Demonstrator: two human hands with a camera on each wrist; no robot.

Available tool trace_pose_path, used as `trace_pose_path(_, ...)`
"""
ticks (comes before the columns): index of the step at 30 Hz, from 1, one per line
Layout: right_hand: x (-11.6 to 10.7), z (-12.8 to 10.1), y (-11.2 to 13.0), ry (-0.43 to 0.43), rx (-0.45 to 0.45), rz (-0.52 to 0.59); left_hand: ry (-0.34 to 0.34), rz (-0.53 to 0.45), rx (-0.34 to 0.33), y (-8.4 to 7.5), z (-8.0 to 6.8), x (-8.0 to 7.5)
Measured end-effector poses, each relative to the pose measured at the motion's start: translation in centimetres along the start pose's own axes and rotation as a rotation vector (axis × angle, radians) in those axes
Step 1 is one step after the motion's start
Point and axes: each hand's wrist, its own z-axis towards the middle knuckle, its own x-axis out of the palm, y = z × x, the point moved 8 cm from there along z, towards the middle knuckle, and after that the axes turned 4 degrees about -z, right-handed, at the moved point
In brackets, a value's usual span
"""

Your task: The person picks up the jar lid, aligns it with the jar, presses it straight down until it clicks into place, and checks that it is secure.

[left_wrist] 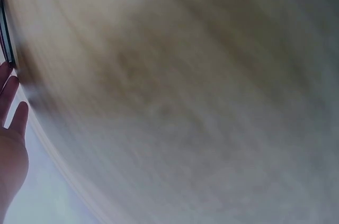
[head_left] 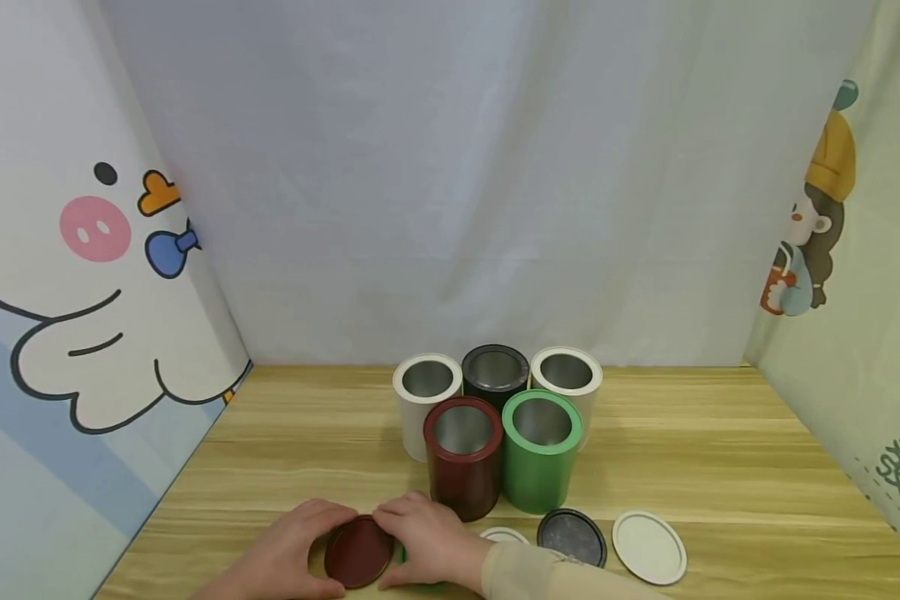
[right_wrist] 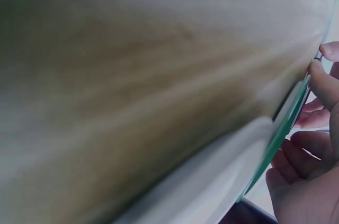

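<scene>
We have both hands on the dark red lid [head_left: 358, 551] at the front of the tabletop [head_left: 720, 467]. Our left hand [head_left: 288, 550] and right hand [head_left: 427, 542] curl around its edges, so each grip holds the lid. A bit of green lid [right_wrist: 280, 128] peeks out under the right hand. All five cans are open: the red can [head_left: 462, 457], green can [head_left: 540, 450] and the rest. No lid is on yet.
</scene>
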Motion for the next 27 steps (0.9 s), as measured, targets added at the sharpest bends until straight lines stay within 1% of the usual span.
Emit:
trace_pose_path(5, 0.2, 0.1, 0.2, 0.022, 0.013, 0.014, 0.015, -0.026, -0.001, 0.1, 0.1, 0.0)
trace_pose_path(11, 0.2, 0.2, 0.2, 0.036, 0.029, 0.044, 0.053, -0.079, -0.049, 0.4, 0.1, 0.3)
trace_pose_path(14, 0.1, 0.2, 0.2, 0.032, 0.038, 0.059, 0.058, -0.088, -0.065, 0.5, 0.1, 0.3)
trace_pose_path(21, -0.8, 0.2, 0.0, -0.008, 0.038, 0.082, 0.021, -0.085, -0.074, 0.4, 0.2, -0.2)
trace_pose_path(24, -1.1, 0.3, -0.1, -0.008, 0.044, 0.125, 0.01, -0.086, -0.087, 0.4, 0.4, -0.6)
trace_pose_path(27, -1.4, 0.5, -0.3, -0.014, 0.057, 0.177, -0.013, -0.081, -0.073, 0.1, 0.6, -1.4)
